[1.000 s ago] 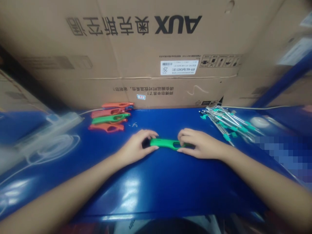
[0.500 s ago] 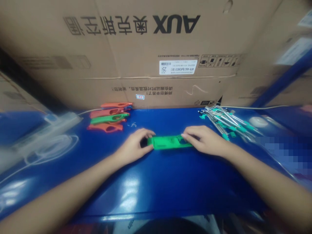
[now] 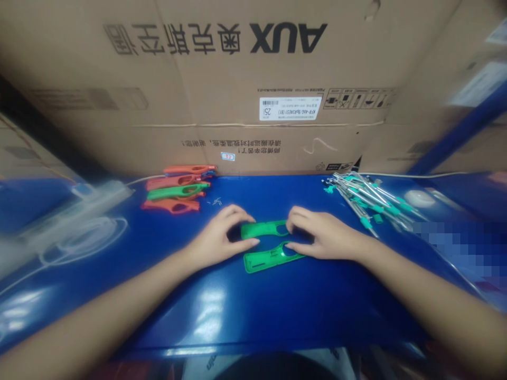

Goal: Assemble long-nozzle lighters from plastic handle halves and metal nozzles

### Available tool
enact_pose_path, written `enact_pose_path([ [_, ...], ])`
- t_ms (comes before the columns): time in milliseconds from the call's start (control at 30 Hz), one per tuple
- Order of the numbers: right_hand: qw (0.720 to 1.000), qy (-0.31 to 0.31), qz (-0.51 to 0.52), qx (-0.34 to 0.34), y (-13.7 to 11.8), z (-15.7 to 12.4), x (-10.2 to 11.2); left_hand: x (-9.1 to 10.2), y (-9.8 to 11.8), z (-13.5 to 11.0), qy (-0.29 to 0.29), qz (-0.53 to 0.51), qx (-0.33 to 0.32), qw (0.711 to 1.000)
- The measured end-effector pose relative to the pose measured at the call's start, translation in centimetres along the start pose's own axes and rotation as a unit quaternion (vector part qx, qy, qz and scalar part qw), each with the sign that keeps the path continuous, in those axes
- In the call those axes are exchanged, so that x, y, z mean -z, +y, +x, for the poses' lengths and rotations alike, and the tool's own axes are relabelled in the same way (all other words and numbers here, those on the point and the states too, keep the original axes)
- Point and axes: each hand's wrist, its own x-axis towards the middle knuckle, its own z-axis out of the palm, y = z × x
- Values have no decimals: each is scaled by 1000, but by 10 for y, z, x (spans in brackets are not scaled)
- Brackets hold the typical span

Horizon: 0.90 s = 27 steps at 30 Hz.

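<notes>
Two long green plastic handle halves lie one above the other on the blue tabletop, each with an oval hole toward its right end. My left hand has thumb and fingers at the two long edges of the far handle half, near its left end. The near handle half lies slightly tilted, its hollow inner side with ribs facing up. My right hand is spread at the right ends: its fingertips meet the far half, while its thumb rests by the hole of the near one. The right hand partly covers both ends.
A pile of orange, red and green handles lies at the back left, beside small metal pins. Metal rods with teal parts lie at the back right. A cardboard box stands behind; a power strip and cable are at left.
The green piece that both hands held together now shows as two separate halves, one nearer me. My right hand has shifted slightly left and its thumb and fingers have spread.
</notes>
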Motion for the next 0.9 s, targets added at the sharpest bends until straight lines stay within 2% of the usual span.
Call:
enact_pose_path([
  [133, 1000, 1, 10, 23, 0, 0, -3, 2, 12, -4, -44, 40, -67, 996],
  [267, 999, 2, 22, 41, 1, 1, -8, 0, 16, -6, -89, 31, -89, 992],
  [467, 999, 14, 20, 40, 1, 1, -10, -2, 6, -4, -63, -1, -82, 995],
  [900, 994, 98, 9, -46, -3, 7, -18, -5, -3, -1, -12, 4, -48, 999],
])
